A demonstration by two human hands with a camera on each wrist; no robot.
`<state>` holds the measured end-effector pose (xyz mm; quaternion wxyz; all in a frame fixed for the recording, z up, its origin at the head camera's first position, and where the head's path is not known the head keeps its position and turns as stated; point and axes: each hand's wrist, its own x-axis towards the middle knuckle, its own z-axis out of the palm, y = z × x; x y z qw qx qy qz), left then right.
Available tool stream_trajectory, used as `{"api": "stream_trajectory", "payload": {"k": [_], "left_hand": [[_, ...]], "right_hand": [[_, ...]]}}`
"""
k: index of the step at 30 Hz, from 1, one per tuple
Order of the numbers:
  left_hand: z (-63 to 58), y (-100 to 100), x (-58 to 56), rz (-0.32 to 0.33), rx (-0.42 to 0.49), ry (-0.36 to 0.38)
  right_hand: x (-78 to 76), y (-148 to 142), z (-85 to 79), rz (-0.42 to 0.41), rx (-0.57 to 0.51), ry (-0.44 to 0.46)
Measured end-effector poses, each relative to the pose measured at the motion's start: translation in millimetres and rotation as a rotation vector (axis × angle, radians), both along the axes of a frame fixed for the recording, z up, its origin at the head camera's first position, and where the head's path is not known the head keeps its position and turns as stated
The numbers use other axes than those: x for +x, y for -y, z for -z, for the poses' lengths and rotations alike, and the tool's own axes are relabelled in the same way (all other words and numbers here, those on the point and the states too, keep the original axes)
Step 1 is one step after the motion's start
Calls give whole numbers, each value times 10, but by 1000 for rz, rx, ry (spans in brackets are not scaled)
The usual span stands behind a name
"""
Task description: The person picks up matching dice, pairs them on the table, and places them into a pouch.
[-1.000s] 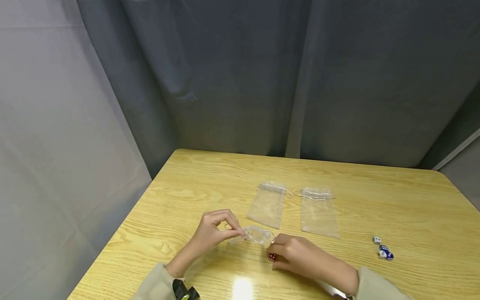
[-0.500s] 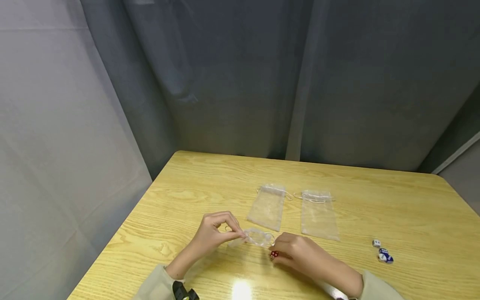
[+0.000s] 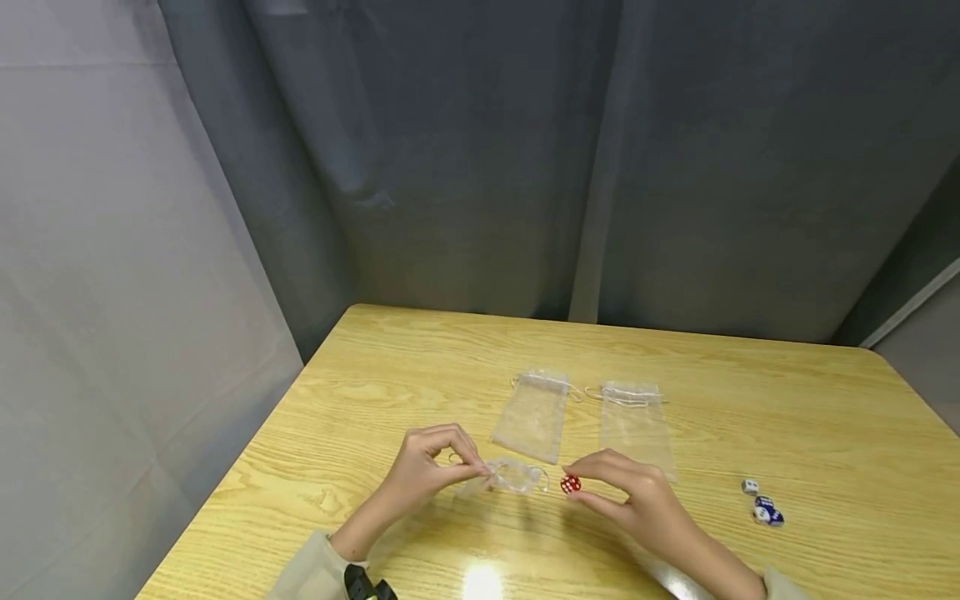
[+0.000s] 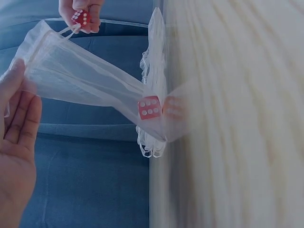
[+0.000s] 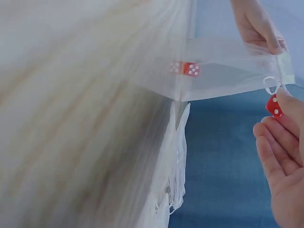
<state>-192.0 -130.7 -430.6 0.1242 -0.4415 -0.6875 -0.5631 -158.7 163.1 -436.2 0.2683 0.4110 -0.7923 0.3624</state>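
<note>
My left hand (image 3: 435,458) pinches the rim of a sheer white drawstring bag (image 4: 80,71), which hangs with its mouth up. At the bottom of the bag lies a red die (image 4: 149,108) with white pips, showing through the mesh and close to the tabletop. Just right of the bag's mouth, my right hand (image 3: 637,496) holds a second red die (image 3: 571,484) between thumb and fingertips. A drawstring loop (image 5: 270,85) sticks out from the bag toward this die.
Behind the hands, two more sheer drawstring bags (image 3: 531,417) (image 3: 637,429) lie flat on the wooden table (image 3: 420,358). To the right sits a small group of dice, with a white one (image 3: 750,487) and blue ones (image 3: 776,518). Grey curtains (image 3: 465,167) hang beyond the table.
The right hand has drawn back a little to the right and away from the body, its fingers turned so the red die shows more fully. The left hand and bag stay nearly still.
</note>
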Motion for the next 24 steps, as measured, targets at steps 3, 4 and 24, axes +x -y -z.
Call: {"api": "stream_trajectory", "payload": {"k": [3, 4, 24], "left_hand": [[8, -4, -2, 1, -1, 3], [11, -7, -3, 2, 0, 5], [-37, -65, 6, 11, -22, -43]], "right_hand": [[24, -2, -15, 13, -17, 4], [28, 8, -22, 7, -32, -14], [-51, 444, -271, -177, -69, -394]]}}
